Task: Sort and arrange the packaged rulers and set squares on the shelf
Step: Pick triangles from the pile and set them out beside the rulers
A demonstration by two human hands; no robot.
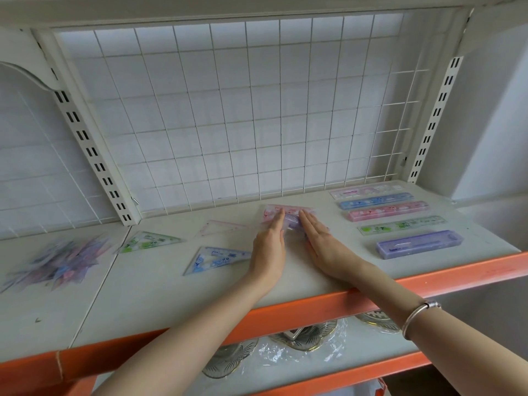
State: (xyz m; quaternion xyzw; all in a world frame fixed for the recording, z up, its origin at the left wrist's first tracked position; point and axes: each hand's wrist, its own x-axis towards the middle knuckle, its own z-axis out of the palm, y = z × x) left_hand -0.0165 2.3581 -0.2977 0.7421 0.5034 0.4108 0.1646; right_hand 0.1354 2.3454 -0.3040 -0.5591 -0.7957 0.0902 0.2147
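White shelf with orange front edge, backed by a white wire grid.

Landmark: packet stack, mid-shelf, lying flat close in front of the grid. A pink printed packet is seen underneath and a purple one on top; the count in the stack cannot be told. Its long axis runs left to right, roughly along the grid.

Left hand is laid against the stack's left side and right hand against its right side. The fingers of both are held straight and together, pressed on the stack from either side, with nothing gripped.

Right of the stack: five packaged rulers, counted, lying flat and parallel, long axes left to right, ranked back to front and apart from one another:
- clear-pink ruler
- blue ruler
- pink ruler
- green ruler
- purple ruler case

Left of the stack: three set squares, counted, flat, each with its narrow corner pointed right toward the stack:
- pink set square, nearest
- blue set square, toward the front edge
- green set square, farther left

Far left of the stack: an unsorted heap of pink, blue and purple packets, pointing every way; count not determinable.
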